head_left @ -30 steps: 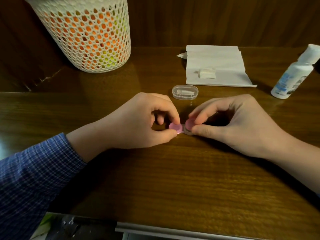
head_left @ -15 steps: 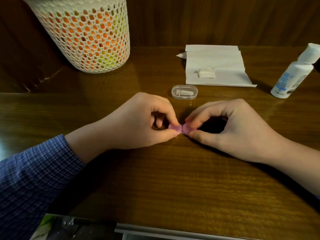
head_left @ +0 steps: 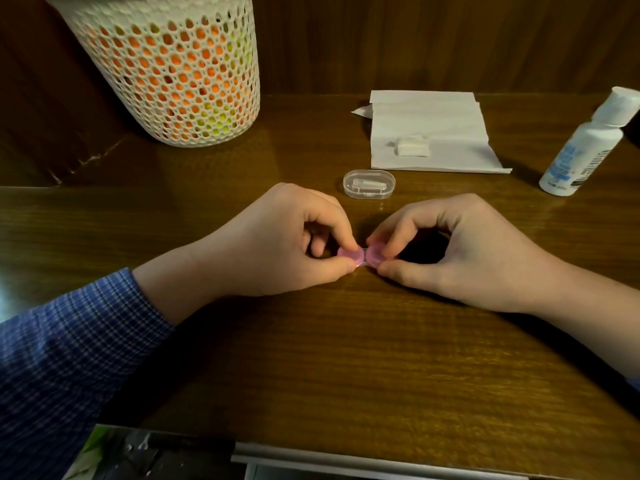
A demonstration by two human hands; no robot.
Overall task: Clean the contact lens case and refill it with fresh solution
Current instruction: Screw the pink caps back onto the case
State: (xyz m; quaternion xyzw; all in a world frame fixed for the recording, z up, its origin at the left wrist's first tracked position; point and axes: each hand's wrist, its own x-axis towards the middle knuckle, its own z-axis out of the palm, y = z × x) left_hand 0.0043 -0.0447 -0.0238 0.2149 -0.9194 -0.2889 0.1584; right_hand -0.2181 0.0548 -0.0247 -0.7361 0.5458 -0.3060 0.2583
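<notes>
Head view: lens case lies flat, long axis left-right.

The left hand is seen at centre frame, its forearm entering from the lower left in a blue checked sleeve. The right hand is seen just right of centre, its bare forearm entering from the right edge. On both, thumb and forefinger are curled into a pinch, fingertips nearly meeting at mid-frame.
</notes>
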